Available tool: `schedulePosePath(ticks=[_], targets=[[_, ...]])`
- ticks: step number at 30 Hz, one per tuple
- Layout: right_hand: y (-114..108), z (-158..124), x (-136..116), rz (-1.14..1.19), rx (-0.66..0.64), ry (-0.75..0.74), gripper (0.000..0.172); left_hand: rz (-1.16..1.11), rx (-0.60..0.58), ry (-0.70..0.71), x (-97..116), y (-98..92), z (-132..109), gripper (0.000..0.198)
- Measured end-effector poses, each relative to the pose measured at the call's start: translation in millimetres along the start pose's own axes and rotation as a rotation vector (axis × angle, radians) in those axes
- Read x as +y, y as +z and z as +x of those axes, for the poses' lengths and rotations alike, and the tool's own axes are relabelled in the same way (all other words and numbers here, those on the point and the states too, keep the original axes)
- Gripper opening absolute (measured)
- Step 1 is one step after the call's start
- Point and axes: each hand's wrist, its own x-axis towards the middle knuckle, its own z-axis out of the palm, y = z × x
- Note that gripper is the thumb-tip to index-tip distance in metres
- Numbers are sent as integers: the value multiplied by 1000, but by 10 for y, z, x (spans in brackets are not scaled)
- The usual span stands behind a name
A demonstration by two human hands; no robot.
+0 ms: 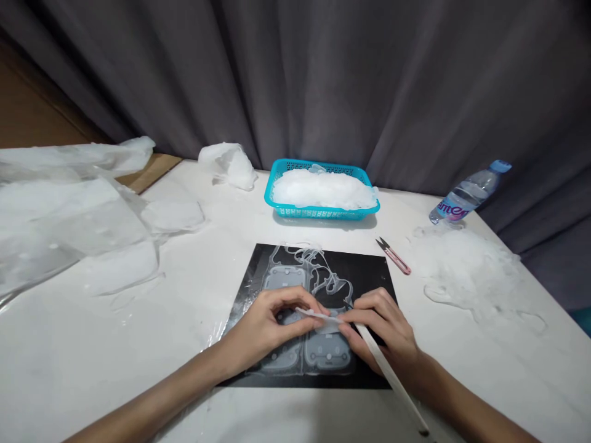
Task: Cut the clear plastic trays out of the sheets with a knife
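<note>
Head view: left hand [264, 323] and right hand [390, 326] pinch opposite ends of a translucent piece [319, 315] above the black mat [372, 271], presumably to keep it steady. The right hand also grips a white-handled tool [383, 365], its dark tip [348, 304] near the piece, apparently for close control.

Thin translucent piece [329, 323] tilted between the fingers [298, 296], slim white-handled tool [382, 364] aslant beside it
</note>
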Motion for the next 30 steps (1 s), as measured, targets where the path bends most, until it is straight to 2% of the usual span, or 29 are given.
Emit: schedulePosePath(ticks=[5, 12, 18, 22, 24, 27, 30], targets=[[-11, 30, -6, 16, -20, 11, 21, -29, 23, 24, 0, 11, -15, 9], [16, 24, 18, -19, 16, -10, 22, -139, 111, 46, -7, -7, -36, 15], [-2, 13, -18, 21, 7, 0, 22, -60, 67, 47, 14, -11, -37, 16], [-8, 16, -32, 11, 40, 26, 22, 82, 48, 123, 48, -65, -52, 12], [14, 24, -15, -3, 70, 40, 22, 168, 143, 181, 49, -128, -67, 11], [74, 37, 18, -9, 75, 58, 23, 308, 472, 243, 36, -290, -53, 12], [131, 41, 33, -26, 49, 31, 19, 380, 769, 276, 95, -559, 119, 19]])
